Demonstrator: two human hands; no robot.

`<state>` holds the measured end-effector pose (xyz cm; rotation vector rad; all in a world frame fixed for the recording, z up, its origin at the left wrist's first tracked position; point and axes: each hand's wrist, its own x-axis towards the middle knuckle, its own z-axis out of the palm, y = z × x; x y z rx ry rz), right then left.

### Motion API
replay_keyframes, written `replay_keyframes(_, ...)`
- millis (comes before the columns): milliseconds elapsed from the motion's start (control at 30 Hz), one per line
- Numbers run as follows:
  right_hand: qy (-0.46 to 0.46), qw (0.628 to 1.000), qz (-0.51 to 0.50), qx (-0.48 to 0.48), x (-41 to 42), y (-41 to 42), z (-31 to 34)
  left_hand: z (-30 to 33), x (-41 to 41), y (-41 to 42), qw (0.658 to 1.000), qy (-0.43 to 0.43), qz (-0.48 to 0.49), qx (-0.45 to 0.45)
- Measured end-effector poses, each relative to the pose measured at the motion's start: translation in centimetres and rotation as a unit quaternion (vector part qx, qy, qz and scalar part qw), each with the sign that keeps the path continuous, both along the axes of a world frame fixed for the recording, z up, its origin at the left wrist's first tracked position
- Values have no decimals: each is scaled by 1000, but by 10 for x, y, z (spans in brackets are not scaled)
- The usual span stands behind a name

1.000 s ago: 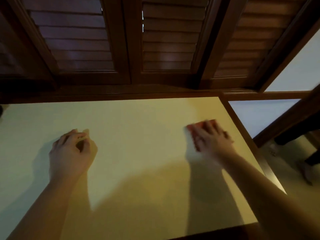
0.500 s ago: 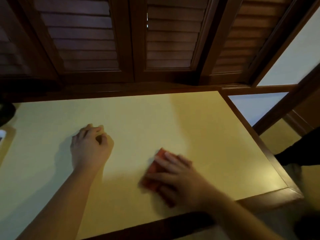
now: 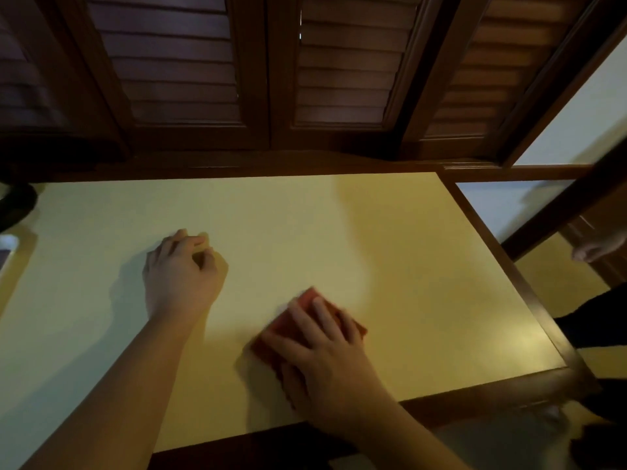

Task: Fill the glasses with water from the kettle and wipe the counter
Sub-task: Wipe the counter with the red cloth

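The right hand (image 3: pixel 325 357) lies flat on a reddish cloth (image 3: pixel 307 329), its fingers spread and fairly straight over the top, so the grip is a wide, pressing one and not a pinch; the cloth shows past the fingertips and at the thumb side, blurred, which suggests a wiping stroke in hand. The cloth looks soft, thin and light, a folded pad that will bunch or slide out from under the palm if pressed unevenly, so it seems best held as it is, with the whole palm over its middle and the fingers fanned towards its far edge. Under it is the pale yellow bench (image 3: pixel 424 266), smooth and probably a little slick, which should let the pad glide with light pressure. To the left of the working hand and a little farther away, well apart from the cloth, the left hand (image 3: pixel 181 273) rests on the bench with fingers curled under and nothing visible in them, apparently bracing. Near the wiping hand on its right and close side run the dark wooden edges of the bench, so a stroke that way could carry the cloth over the rim. Beyond the bench stand brown shutters (image 3: pixel 339 62). No kettle or glasses can be made out; a dark object at the far left edge is too dim to name.
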<state>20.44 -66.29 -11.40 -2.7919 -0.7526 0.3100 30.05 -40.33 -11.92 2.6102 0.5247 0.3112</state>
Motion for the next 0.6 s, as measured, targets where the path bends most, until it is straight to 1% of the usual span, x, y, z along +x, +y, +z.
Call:
replay_keyframes(33, -15, 999, 46, 4, -8, -6, -2, -1, 0, 0, 1000, 0, -2, 3)
replay_keyframes(67, -42, 998, 55, 13, -7, -21, -3, -2, 1, 1, 1000, -2, -2, 7)
replay_keyframes(100, -56, 998, 28, 15, 1, -45, -7, -4, 1, 2, 1000, -3, 0, 9)
replay_keyframes(167, -36, 996, -83, -4, 26, -106, -9, -6, 3, 2, 1000, -3, 3, 12)
replay_keyframes(233, 5, 976, -214, -39, 53, -171, -7, -7, 5, 1, 1000, 2, 8, 17)
replay_keyframes(300, 20, 934, -353, -51, 74, -210, -4, -7, 6, 0, 1000, 4, 13, 20)
replay_keyframes(333, 29, 908, -415, -46, 82, -214, -2, -8, 6, 0, 1000, 5, 16, 21)
replay_keyframes(367, 40, 885, -462, -39, 88, -206, -2, -8, 6, 0, 1000, 6, 17, 21)
replay_keyframes(400, 47, 873, -484, -36, 91, -187, -2, -8, 6, 0, 1000, 8, 17, 19)
replay_keyframes(433, 51, 879, -474, -30, 91, -164, -4, -9, 6, 0, 1000, 9, 17, 19)
replay_keyframes(467, 47, 899, -435, -20, 85, -135, -5, -9, 6, 1, 1000, 10, 15, 19)
replay_keyframes(533, 14, 958, -288, -6, 57, -75, -9, -9, 6, 1, 1000, 8, 11, 18)
replay_keyframes(567, 3, 981, -196, 1, 36, -48, -8, -9, 6, 1, 1000, 6, 9, 17)
replay_keyframes(600, 2, 995, -102, 13, 15, -29, -5, -9, 5, 2, 1000, 5, 7, 15)
